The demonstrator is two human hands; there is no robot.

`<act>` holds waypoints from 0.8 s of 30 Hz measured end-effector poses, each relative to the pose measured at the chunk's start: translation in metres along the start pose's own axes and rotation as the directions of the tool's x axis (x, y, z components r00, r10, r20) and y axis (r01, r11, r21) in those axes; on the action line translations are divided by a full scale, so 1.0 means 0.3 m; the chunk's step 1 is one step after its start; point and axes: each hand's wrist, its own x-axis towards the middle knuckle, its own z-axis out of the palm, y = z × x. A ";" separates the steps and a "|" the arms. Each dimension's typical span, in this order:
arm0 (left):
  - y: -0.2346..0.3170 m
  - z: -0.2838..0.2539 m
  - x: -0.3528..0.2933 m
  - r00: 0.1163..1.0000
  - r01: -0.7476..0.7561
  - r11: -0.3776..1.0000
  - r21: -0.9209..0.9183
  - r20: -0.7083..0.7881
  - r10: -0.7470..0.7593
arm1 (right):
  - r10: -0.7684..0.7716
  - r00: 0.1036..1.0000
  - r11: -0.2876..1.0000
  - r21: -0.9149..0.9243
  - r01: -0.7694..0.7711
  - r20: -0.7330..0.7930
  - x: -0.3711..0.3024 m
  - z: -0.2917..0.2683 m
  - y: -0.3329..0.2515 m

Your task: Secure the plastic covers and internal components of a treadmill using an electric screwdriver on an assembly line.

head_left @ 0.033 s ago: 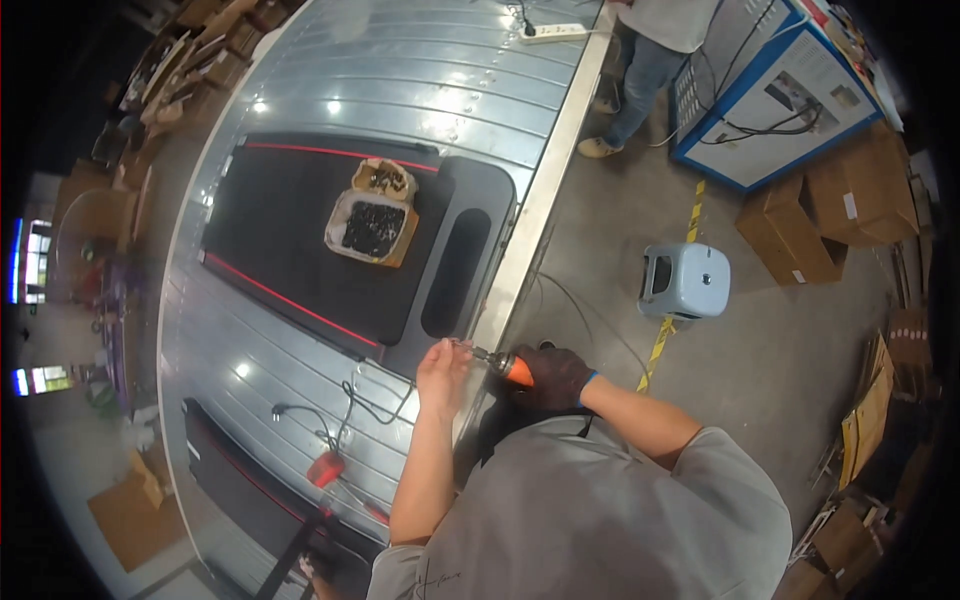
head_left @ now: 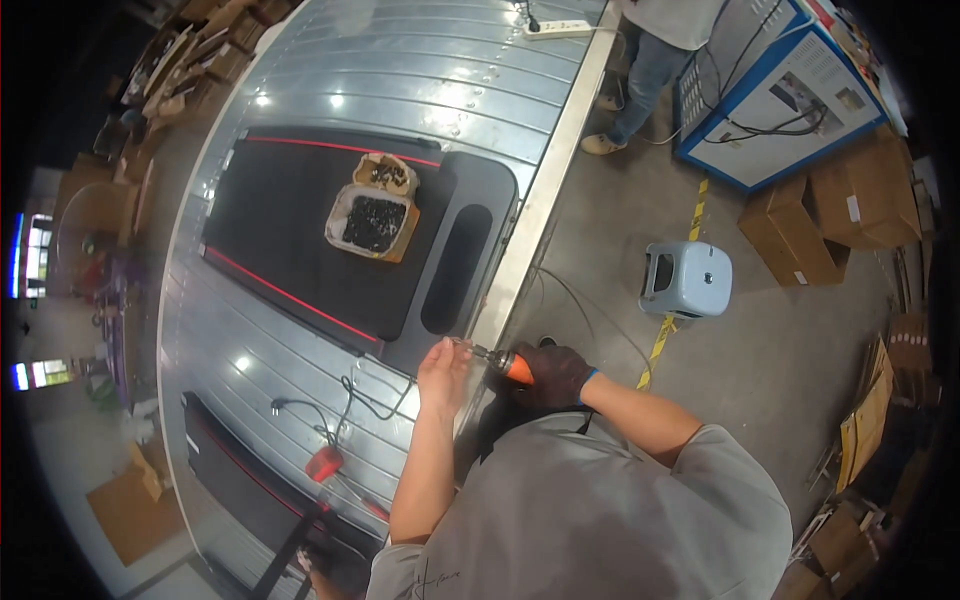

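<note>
My right hand (head_left: 552, 377), in a dark glove, is closed around an orange power screwdriver (head_left: 520, 369) whose metal chuck and bit point left. Bare, my left hand (head_left: 443, 372) has its fingertips pinched together at the bit's tip; the small thing between them is too tiny to make out. Both hands are at the edge of the metal-topped table (head_left: 535, 215). Just beyond them lies a flat black treadmill-like unit (head_left: 285, 215) with red side lines. On it stand a box of small black parts (head_left: 374, 224) and a smaller bag of screws (head_left: 388, 178).
A second black unit (head_left: 235, 462), a red-handled tool (head_left: 323, 464) and a black cable (head_left: 348, 400) lie at the left. Part of another person's arm (head_left: 318, 578) shows below. Right are a grey-blue stool (head_left: 695, 280), cartons (head_left: 790, 235), a cabinet (head_left: 760, 110) and a standing person (head_left: 645, 85).
</note>
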 end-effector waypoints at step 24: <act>-0.139 0.033 -0.072 0.958 -0.283 0.830 0.481 0.190 0.216 | -0.247 0.931 0.951 0.250 0.180 0.268 -0.009 -0.056 0.302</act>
